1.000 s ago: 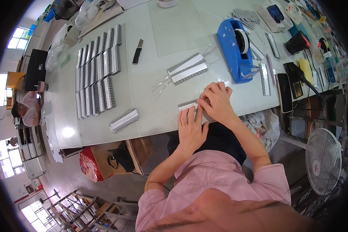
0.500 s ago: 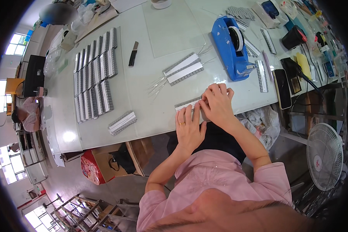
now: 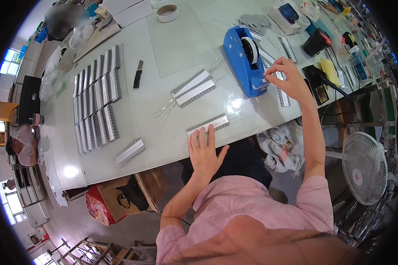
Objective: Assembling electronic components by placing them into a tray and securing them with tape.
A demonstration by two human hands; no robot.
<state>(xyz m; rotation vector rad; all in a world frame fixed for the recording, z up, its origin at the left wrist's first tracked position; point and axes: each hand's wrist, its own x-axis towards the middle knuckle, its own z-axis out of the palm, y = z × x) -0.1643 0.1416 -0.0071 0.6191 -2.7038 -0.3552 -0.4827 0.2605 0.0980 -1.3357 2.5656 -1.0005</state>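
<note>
My left hand [image 3: 203, 154] lies with its fingers stretched out, the fingertips resting on a flat grey-and-white strip [image 3: 220, 122] near the table's front edge. My right hand [image 3: 289, 81] is raised at the front end of a blue tape dispenser [image 3: 239, 55], thumb and forefinger pinched together. Anything between those fingertips is too small to make out. A white-rimmed roll [image 3: 250, 49] sits in the dispenser. Beyond my left hand lie two similar strips [image 3: 195, 93] side by side, with thin wires sticking out at their ends.
Rows of grey-and-white strips [image 3: 95, 99] cover the table's left part, with a single strip [image 3: 130, 151] nearer me. A black-handled knife [image 3: 138, 75] and a tape roll [image 3: 167, 13] lie farther back. A black cup [image 3: 317, 42] stands at the right. A fan [image 3: 364, 168] stands beside the table.
My right hand has left the strip and moved right and away from me to the tape dispenser. My left hand stays on the strip. The whole view has shifted a little.
</note>
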